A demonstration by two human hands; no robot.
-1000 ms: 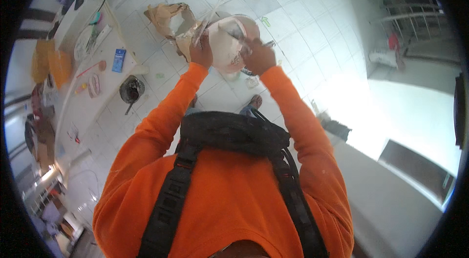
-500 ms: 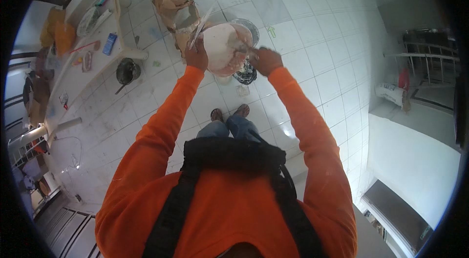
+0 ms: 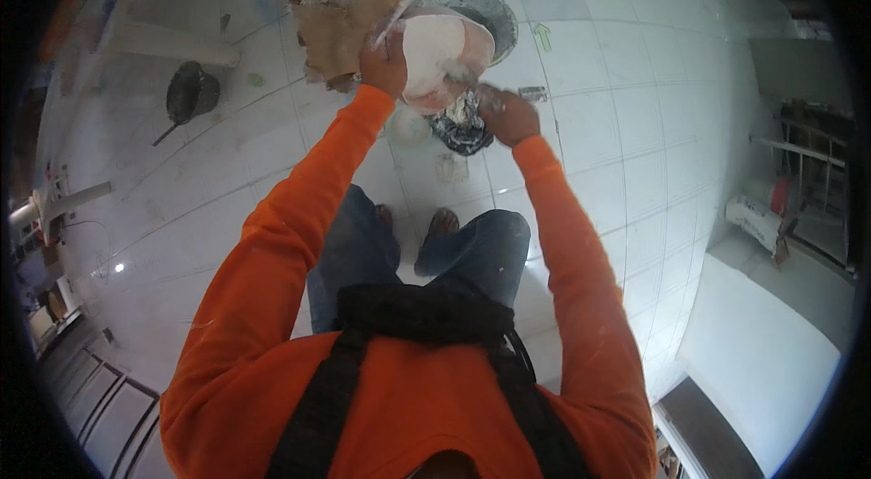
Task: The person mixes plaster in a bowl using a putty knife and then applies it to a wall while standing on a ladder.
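My left hand (image 3: pixel 383 63) is closed on the left rim of a pinkish tub (image 3: pixel 477 45) that holds white powder or paste (image 3: pixel 428 42). A thin whitish strip (image 3: pixel 408 4) juts up beside that hand; whether I grip it too is unclear. At the tub's near right side, my right hand (image 3: pixel 510 116) is closed around a motion-smeared scraper-like tool (image 3: pixel 461 73), its blade end over the tub. Just below the tub sits a black plastic bag (image 3: pixel 463 136) with whitish stuff in its opening. A larger grey basin (image 3: pixel 497 9) shows behind the tub.
A torn brown paper sack (image 3: pixel 349 14) lies left of the tub. Further left on the tiled floor (image 3: pixel 617 139) is a black pan-like container (image 3: pixel 192 91) with a handle. A pale round container (image 3: pixel 408 127) stands near the bag. At the right is a white bag (image 3: pixel 755 220).
I have sunk lower, and my bent knees now show. The tub, still in my left hand, appears nearer the basin's left side. My right hand with the tool has shifted slightly.
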